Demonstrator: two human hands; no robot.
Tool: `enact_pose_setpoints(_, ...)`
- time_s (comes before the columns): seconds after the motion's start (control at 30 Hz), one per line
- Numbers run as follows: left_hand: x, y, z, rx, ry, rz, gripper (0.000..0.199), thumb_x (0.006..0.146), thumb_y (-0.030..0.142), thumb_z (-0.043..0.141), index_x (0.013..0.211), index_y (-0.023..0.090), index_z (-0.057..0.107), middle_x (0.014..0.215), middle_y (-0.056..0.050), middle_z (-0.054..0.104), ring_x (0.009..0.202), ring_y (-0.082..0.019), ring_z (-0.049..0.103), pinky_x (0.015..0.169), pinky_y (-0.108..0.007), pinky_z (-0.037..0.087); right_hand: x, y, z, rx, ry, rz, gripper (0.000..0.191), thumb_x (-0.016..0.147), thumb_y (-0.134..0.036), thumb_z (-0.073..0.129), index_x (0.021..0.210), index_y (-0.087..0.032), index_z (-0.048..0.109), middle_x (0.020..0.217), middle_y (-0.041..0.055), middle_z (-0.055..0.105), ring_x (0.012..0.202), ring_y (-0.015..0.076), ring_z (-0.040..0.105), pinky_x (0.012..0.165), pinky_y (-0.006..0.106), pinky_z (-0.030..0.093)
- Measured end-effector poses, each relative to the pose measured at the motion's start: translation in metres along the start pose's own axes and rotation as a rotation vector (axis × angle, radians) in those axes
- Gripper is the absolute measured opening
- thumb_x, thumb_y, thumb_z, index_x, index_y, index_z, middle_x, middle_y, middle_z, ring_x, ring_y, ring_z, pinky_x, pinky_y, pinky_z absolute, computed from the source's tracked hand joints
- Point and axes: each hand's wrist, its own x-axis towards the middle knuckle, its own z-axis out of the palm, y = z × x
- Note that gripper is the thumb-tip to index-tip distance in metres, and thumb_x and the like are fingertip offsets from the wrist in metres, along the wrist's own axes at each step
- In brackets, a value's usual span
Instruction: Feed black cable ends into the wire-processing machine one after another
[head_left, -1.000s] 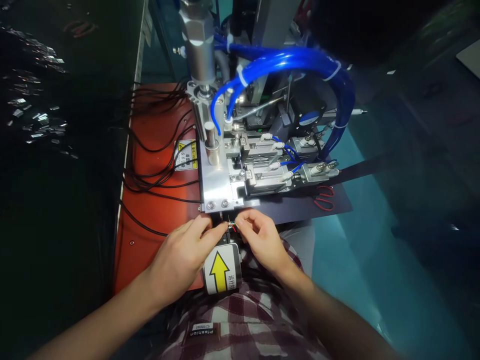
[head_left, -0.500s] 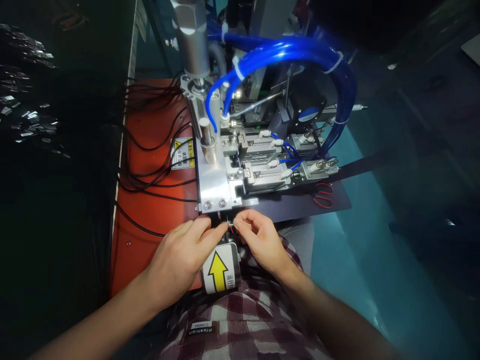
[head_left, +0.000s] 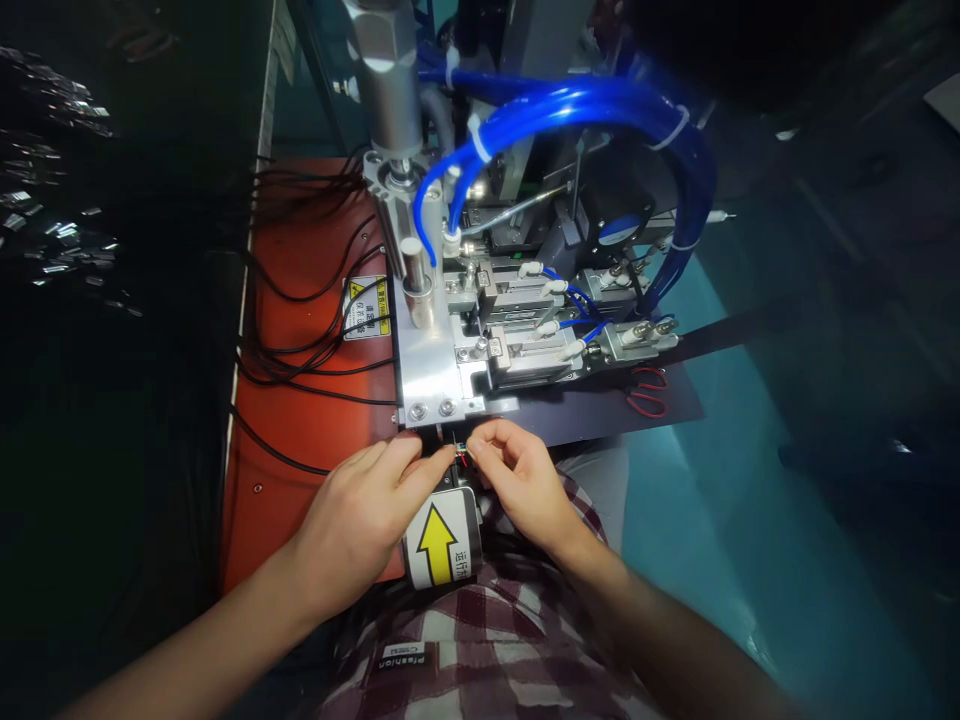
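Note:
A tiny part (head_left: 461, 451) with short red and bluish wire ends lies between my fingertips, just in front of the machine's metal plate (head_left: 433, 375). My left hand (head_left: 371, 495) touches its left side with the thumb, the other fingers bent together against the machine's front. From the right, my right hand (head_left: 521, 480) pinches the small part between thumb and index finger. Below the fingertips sits a rounded cover (head_left: 442, 540) with a yellow arrow. The underside of the part is hidden.
An orange-red machine surface (head_left: 315, 310) with black cables (head_left: 300, 350) is at the left. Metal cylinders (head_left: 532, 350) and a looping blue hose bundle (head_left: 585, 100) stand behind my hands. Red-handled scissors (head_left: 646, 392) lie on a dark plate to the right.

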Motion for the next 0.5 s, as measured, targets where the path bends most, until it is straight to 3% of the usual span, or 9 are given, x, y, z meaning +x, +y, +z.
enact_pose_setpoints(0.23,0.001,0.000,0.000,0.011,-0.006,-0.005,0.033,0.092,0.013,0.037,0.115,0.010,0.060,0.081,-0.008,0.055,0.068,-0.019,0.053,0.058,-0.029,0.048,0.000,0.002,0.000,-0.019,0.009,-0.019,0.017,0.083,-0.031,0.055,0.074,-0.017,0.052,0.064,-0.0030,0.048,0.054,0.0106,0.042,0.050,0.024,0.035)
enact_pose_setpoints(0.5,0.001,0.001,-0.004,0.027,0.000,0.019,0.032,0.091,0.011,0.037,0.113,0.009,0.060,0.079,-0.007,0.056,0.063,-0.018,0.051,0.055,-0.029,0.046,-0.003,0.014,0.006,-0.185,0.113,-0.268,0.014,0.089,-0.021,0.049,0.075,-0.019,0.052,0.070,-0.0008,0.052,0.063,0.0129,0.048,0.059,0.026,0.039)
